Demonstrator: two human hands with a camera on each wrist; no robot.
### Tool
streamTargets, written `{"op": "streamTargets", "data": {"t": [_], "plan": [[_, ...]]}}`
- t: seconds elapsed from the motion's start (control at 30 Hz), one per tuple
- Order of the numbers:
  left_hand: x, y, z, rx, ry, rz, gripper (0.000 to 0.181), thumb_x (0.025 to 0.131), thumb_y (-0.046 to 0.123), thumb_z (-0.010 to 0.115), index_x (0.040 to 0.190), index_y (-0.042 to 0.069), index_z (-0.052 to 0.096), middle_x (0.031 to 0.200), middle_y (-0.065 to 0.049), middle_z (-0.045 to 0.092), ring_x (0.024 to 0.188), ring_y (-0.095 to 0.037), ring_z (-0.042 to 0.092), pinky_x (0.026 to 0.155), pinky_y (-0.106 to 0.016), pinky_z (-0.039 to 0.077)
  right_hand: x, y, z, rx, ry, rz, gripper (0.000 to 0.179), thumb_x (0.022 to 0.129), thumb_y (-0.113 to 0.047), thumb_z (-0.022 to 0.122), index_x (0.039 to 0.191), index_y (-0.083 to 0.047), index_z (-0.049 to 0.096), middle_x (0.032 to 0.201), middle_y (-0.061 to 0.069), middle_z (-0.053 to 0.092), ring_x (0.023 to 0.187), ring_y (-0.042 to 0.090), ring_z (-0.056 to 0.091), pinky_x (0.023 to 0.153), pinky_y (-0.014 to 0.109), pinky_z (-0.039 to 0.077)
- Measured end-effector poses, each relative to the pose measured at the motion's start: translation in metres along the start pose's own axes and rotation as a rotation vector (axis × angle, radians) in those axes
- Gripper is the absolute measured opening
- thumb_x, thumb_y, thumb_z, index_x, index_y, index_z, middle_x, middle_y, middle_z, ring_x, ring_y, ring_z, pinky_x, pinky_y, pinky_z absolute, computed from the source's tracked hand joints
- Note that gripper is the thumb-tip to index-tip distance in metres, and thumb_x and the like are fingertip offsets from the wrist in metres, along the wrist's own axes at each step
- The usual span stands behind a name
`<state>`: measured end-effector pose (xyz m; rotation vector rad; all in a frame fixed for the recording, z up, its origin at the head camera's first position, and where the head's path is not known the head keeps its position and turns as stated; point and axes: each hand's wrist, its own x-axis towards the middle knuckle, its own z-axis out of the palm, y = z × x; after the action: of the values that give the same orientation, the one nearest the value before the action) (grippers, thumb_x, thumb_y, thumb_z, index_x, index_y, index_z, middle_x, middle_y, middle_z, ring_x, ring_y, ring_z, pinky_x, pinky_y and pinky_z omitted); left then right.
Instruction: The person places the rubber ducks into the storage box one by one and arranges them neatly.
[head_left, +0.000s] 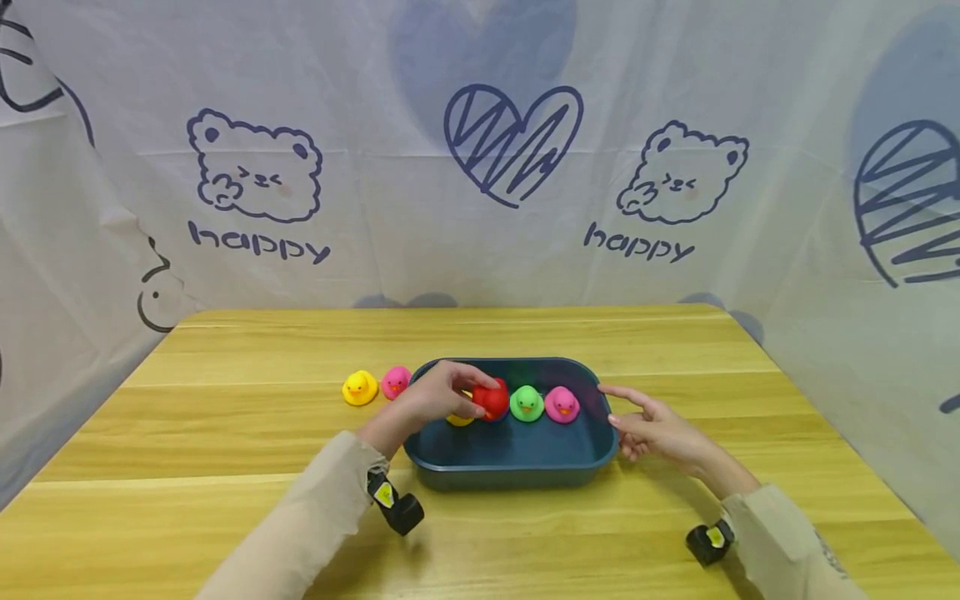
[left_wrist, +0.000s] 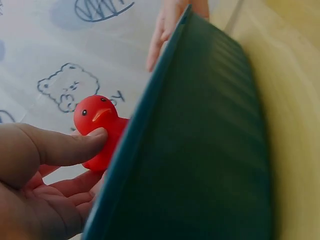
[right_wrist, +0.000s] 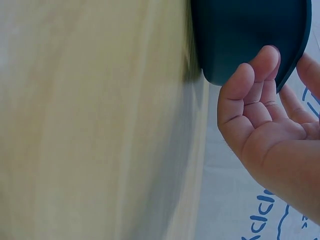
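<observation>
A dark teal plastic basin point(head_left: 510, 477) sits on the table. Over its inside, my left hand point(head_left: 442, 392) pinches a red rubber duck point(head_left: 495, 400) between thumb and fingers; the left wrist view shows the thumb on the duck's point(left_wrist: 117, 132) front. A green duck point(head_left: 527, 403) and a pink duck point(head_left: 562, 405) stand in the basin, and a yellow duck point(head_left: 461, 419) there is partly hidden by my left hand. At the basin's right end, my right hand point(head_left: 660, 429) touches the rim with its index finger and thumb, the other fingers loosely bent.
Left of the basin, another yellow duck point(head_left: 360, 388) and another pink duck point(head_left: 396, 382) stand on the wooden table point(head_left: 247, 400). A white cloth point(head_left: 390, 200) with bear and heart drawings hangs behind the table.
</observation>
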<state>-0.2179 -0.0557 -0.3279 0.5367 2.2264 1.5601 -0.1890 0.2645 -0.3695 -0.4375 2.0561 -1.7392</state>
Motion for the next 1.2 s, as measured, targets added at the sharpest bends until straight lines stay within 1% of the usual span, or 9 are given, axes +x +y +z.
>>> {"op": "streamTargets", "data": {"t": [0.17, 0.27, 0.53, 0.7, 0.83, 1.0, 1.2], "plan": [[0.006, -0.001, 0.012, -0.050, -0.064, 0.026, 0.032, 0.073, -0.013, 0.063, 0.104, -0.008, 0.061, 0.098, -0.016, 0.062, 0.087, -0.024, 0.055, 0.068, -0.030, 0.050, 0.000, 0.000, 0.000, 0.002, -0.002, 0.001, 0.062, 0.092, -0.016, 0.050, 0.141, 0.000, 0.015, 0.063, 0.005, 0.049, 0.056, 0.014, 0.053, 0.053, 0.025, 0.044], [0.009, -0.001, 0.019, -0.075, -0.087, 0.025, 0.032, 0.073, -0.013, 0.063, 0.105, -0.009, 0.061, 0.096, -0.015, 0.063, 0.084, -0.021, 0.056, 0.068, -0.030, 0.050, 0.000, 0.001, 0.000, 0.004, -0.004, 0.001, 0.062, 0.092, -0.016, 0.050, 0.141, 0.000, 0.015, 0.064, 0.005, 0.050, 0.055, 0.014, 0.052, 0.053, 0.025, 0.044], [0.015, -0.004, 0.034, -0.110, -0.076, -0.009, 0.032, 0.073, -0.013, 0.062, 0.105, -0.008, 0.061, 0.094, -0.015, 0.063, 0.078, -0.018, 0.057, 0.070, -0.033, 0.051, 0.001, 0.000, -0.001, 0.006, 0.000, 0.008, 0.063, 0.092, -0.017, 0.050, 0.141, -0.001, 0.014, 0.064, 0.005, 0.050, 0.055, 0.014, 0.052, 0.053, 0.024, 0.043], [0.019, -0.005, 0.044, -0.082, -0.077, -0.023, 0.030, 0.075, -0.012, 0.062, 0.104, -0.006, 0.063, 0.092, -0.014, 0.064, 0.075, -0.017, 0.057, 0.067, -0.032, 0.051, 0.000, -0.001, 0.001, 0.012, 0.000, 0.008, 0.063, 0.092, -0.016, 0.050, 0.141, 0.000, 0.014, 0.063, 0.005, 0.049, 0.055, 0.014, 0.052, 0.054, 0.024, 0.044], [0.022, -0.005, 0.053, -0.049, -0.076, -0.050, 0.029, 0.075, -0.012, 0.062, 0.103, -0.004, 0.064, 0.092, -0.012, 0.063, 0.077, -0.017, 0.056, 0.067, -0.031, 0.051, 0.000, -0.002, 0.003, 0.007, -0.007, -0.006, 0.062, 0.093, -0.014, 0.049, 0.141, 0.002, 0.013, 0.062, 0.004, 0.049, 0.055, 0.014, 0.053, 0.053, 0.024, 0.045], [0.027, -0.006, 0.062, -0.038, -0.078, -0.078, 0.027, 0.075, -0.012, 0.063, 0.100, -0.003, 0.066, 0.089, -0.011, 0.064, 0.075, -0.016, 0.057, 0.066, -0.029, 0.051, 0.000, -0.003, 0.004, 0.006, -0.011, -0.015, 0.061, 0.093, -0.013, 0.048, 0.140, 0.003, 0.013, 0.062, 0.004, 0.050, 0.056, 0.014, 0.053, 0.053, 0.025, 0.045], [0.031, -0.008, 0.068, -0.038, -0.105, -0.086, 0.026, 0.073, -0.016, 0.061, 0.097, -0.007, 0.065, 0.086, -0.014, 0.065, 0.068, -0.015, 0.057, 0.064, -0.031, 0.052, -0.001, -0.002, 0.003, 0.013, -0.014, -0.012, 0.062, 0.093, -0.014, 0.049, 0.140, 0.002, 0.012, 0.064, 0.004, 0.050, 0.056, 0.013, 0.053, 0.054, 0.024, 0.044]]}}
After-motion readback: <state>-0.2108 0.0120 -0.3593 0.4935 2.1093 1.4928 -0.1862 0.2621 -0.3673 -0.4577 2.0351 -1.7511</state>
